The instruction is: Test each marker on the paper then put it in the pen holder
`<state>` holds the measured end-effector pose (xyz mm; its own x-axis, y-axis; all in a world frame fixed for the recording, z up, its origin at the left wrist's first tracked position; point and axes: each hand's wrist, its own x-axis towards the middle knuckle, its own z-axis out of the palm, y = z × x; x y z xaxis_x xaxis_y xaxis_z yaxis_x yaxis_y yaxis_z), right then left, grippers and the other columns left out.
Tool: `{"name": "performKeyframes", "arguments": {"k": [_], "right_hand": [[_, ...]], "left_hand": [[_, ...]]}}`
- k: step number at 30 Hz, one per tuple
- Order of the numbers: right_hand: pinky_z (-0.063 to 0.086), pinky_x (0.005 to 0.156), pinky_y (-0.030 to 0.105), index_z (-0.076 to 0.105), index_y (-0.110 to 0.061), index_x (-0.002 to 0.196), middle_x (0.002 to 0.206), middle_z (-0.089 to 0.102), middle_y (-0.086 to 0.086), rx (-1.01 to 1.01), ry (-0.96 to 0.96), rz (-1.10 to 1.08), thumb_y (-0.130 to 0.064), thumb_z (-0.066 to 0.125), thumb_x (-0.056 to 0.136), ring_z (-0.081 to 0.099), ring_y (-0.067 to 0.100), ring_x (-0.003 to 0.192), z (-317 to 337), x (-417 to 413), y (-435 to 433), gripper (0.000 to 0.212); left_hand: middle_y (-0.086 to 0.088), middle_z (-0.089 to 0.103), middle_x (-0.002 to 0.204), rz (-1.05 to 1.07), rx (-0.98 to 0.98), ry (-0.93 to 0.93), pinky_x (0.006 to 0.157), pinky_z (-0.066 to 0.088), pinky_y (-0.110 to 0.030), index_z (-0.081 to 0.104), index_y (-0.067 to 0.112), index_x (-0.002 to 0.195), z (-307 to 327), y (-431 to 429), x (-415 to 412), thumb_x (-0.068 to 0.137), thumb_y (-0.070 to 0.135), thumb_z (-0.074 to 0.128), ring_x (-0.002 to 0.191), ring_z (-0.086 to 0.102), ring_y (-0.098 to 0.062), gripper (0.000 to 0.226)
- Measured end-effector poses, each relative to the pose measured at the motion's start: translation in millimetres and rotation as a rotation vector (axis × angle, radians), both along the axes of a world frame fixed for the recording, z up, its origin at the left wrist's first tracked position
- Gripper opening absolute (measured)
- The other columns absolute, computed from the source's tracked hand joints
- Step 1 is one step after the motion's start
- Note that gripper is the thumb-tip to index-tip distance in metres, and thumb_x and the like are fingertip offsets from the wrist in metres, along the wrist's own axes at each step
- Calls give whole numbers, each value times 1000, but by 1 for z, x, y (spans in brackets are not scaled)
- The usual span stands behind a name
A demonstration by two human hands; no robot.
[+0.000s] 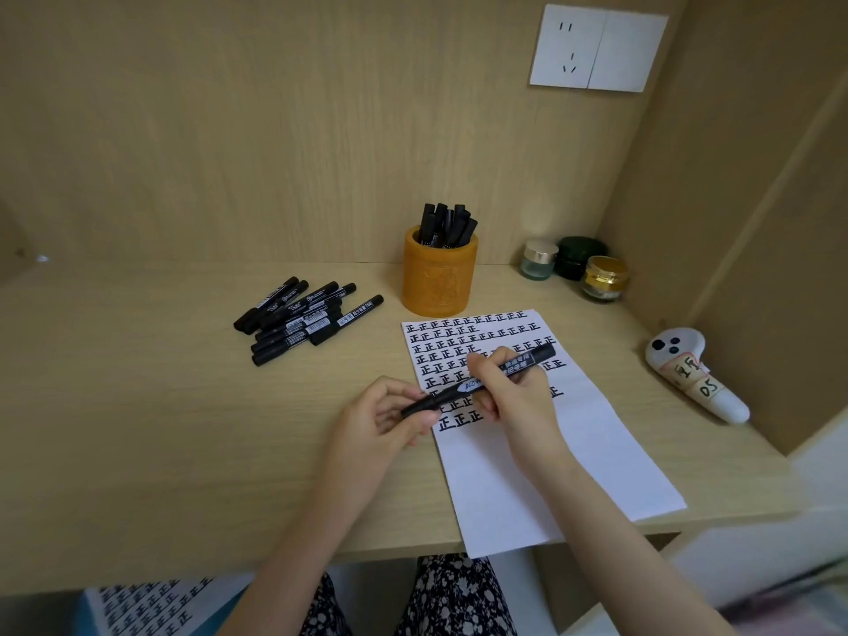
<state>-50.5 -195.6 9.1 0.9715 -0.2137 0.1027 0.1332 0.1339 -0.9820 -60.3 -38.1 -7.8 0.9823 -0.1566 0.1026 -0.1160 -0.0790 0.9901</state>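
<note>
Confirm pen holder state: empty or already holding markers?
Holding markers. Several black markers stand in the orange pen holder, tops sticking out above its rim. Exact count: cannot tell.
</note>
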Motion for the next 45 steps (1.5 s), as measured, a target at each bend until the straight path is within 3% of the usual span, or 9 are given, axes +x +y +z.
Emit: {"name": "performKeyframes", "arguments": {"k": [16, 20, 24, 28, 31, 34, 39, 42, 45], "right_hand": [[20, 40, 19, 36, -14, 58, 40, 29, -5, -24, -52, 68, 3, 54, 91, 23, 10, 35, 1, 7, 19, 42], [20, 38, 18, 36, -16, 55, 41, 27, -7, -83, 19, 76, -23, 65, 90, 22, 9, 36, 1, 8, 21, 46], [31, 48, 19, 52, -12, 76, 57, 43, -2, -97, 188, -60, -65, 65, 71, 38, 9, 49, -1, 13, 11, 55], [36, 63, 15, 60, -21, 107, 80, 45, -9, -502, -165, -206, -38, 71, 83, 44, 1, 67, -2, 9, 2, 31], [41, 66, 13, 64, -20, 111, 104, 43, -10, -940, -428, -105, -30, 72, 84, 45, -3, 81, -5, 12, 4, 30], [47, 64, 24, 68, -17, 106, 107, 49, -5, -1086, -552, -57, -24, 72, 83, 48, 3, 79, -9, 21, 9, 24], [47, 61, 29, 66, -12, 98, 93, 56, -3, -1028, -533, -22, -18, 69, 86, 46, 7, 65, -6, 33, 15, 13], [43, 65, 17, 64, -11, 98, 93, 59, -2, -881, -498, -81, -17, 70, 87, 54, 8, 72, 5, 48, 16, 14], [44, 70, 13, 57, -17, 119, 94, 60, -2, -689, -420, -160, -19, 66, 89, 55, 2, 79, 25, 70, 15, 31]], "left_hand": [[-11, 72, 74, 34, -76, -94, 55, 48, -22, 61, 8, 82, 5, -1, -6, 79, 8, 69, 59, 60, -10, 9], [-4, 73, 76, 48, -57, -93, 56, 48, -20, 60, 9, 85, 9, 4, -3, 81, 11, 68, 61, 60, -9, 9], [2, 73, 78, 121, -21, -89, 60, 52, -19, 62, 12, 91, 14, 11, 1, 82, 14, 67, 66, 64, -9, 10], [7, 73, 78, 181, 42, -87, 65, 54, -21, 62, 17, 89, 15, 20, 8, 82, 18, 67, 72, 67, -11, 8], [7, 73, 78, 169, 85, -85, 71, 55, -25, 63, 20, 89, 16, 22, 14, 81, 22, 68, 73, 67, -11, 10], [7, 73, 76, 155, 77, -100, 71, 57, -26, 64, 13, 92, 19, 18, 19, 81, 19, 70, 74, 68, -15, 13], [0, 73, 78, 161, 69, -128, 68, 54, -20, 66, 12, 94, 25, 18, 31, 80, 24, 70, 72, 68, -12, 19], [6, 69, 87, 184, 193, -128, 68, 50, -14, 65, 18, 98, 25, 22, 43, 80, 32, 68, 78, 65, -5, 23], [8, 66, 92, 302, 403, -185, 66, 44, -10, 64, 19, 101, 20, 29, 61, 85, 26, 65, 82, 60, -3, 17]]}}
